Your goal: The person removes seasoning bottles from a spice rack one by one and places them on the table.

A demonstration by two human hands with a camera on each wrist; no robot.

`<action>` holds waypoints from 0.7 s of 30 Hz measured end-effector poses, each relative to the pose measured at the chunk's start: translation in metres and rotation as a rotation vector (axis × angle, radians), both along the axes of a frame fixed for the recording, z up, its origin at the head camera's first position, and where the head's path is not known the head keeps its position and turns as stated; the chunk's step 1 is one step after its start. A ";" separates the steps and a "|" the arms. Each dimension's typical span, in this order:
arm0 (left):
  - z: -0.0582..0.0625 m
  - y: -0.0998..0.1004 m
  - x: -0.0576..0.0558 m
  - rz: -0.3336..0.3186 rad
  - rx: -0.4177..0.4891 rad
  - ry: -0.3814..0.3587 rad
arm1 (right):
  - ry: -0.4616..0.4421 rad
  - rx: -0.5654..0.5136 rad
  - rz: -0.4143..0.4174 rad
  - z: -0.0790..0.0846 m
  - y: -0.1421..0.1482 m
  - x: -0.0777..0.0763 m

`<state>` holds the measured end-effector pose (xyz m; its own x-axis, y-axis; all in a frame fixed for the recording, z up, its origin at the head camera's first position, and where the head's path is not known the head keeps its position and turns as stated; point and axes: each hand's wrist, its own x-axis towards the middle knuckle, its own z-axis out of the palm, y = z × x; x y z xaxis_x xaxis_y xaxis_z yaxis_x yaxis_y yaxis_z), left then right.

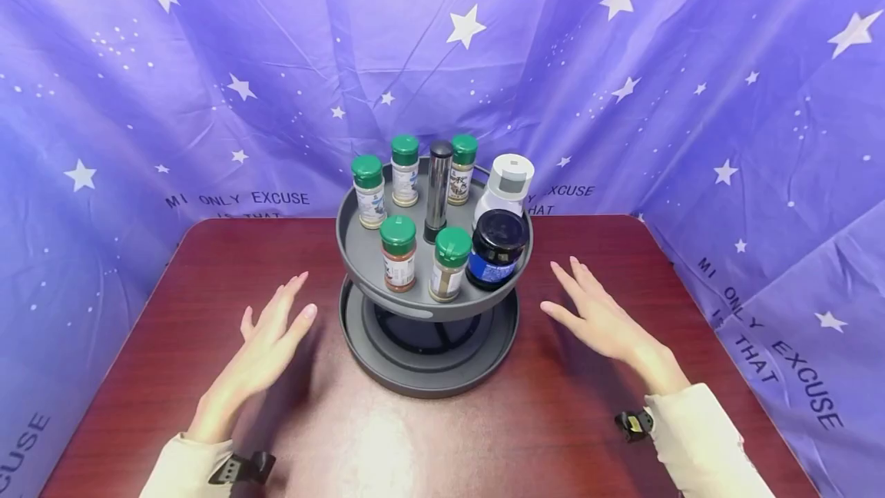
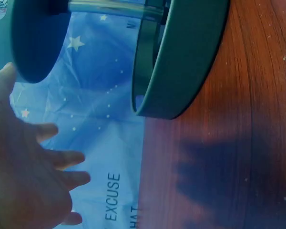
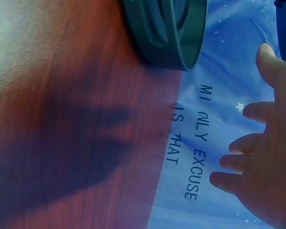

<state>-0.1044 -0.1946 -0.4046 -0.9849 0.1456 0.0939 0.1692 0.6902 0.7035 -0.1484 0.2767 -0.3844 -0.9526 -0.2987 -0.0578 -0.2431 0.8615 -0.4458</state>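
A grey two-tier turntable rack [image 1: 429, 386] stands in the middle of the table. Its upper tray carries several green-capped spice jars [image 1: 399, 260], a white bottle [image 1: 510, 179] with a grey-white cap and a dark jar [image 1: 496, 248] with a blue label. From the tray's centre rises a shiny post [image 1: 439, 190]. My left hand [image 1: 266, 344] hovers left of the rack, fingers spread and holding nothing. On the other side, my right hand [image 1: 604, 317] is held above the table with extended fingers, apart from the rack. Both wrist views show the lower tray's side wall beyond the fingers.
The dark red wooden table [image 1: 387, 452] has its far edge just behind the rack. Purple-blue curtains [image 1: 311, 60] with white stars and printed words surround it at the back and sides. Black straps [image 1: 242, 469] show at both wrists.
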 end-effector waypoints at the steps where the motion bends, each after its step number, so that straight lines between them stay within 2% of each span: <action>1: 0.002 0.000 -0.001 -0.001 0.016 -0.004 | 0.001 -0.007 0.000 0.002 0.000 -0.001; 6: 0.015 -0.002 -0.009 -0.006 0.045 -0.009 | 0.013 -0.037 0.007 0.013 -0.004 -0.005; 12: 0.032 -0.004 -0.019 -0.021 0.034 0.003 | 0.022 -0.028 0.010 0.024 -0.005 -0.009; 17: 0.042 -0.002 -0.025 -0.006 0.009 -0.016 | 0.022 -0.032 0.007 0.031 -0.003 -0.011; 21: 0.051 0.001 -0.031 0.007 -0.006 -0.002 | 0.027 -0.034 0.012 0.037 -0.001 -0.015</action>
